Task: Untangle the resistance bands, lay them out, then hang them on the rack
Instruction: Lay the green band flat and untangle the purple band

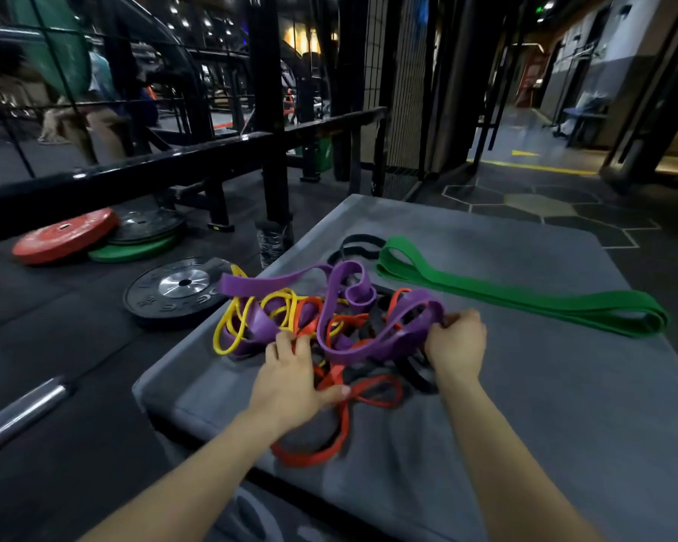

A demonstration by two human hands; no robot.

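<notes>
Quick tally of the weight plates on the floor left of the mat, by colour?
Red weight plate: 1
Green weight plate: 1
Black weight plates: 2, one in the stack, one lying apart
Total: 4

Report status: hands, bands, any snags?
Right hand grips purple band; left hand presses on red band. Green band laid out apart on the mat. Purple, yellow, red and black bands knotted together.
</notes>
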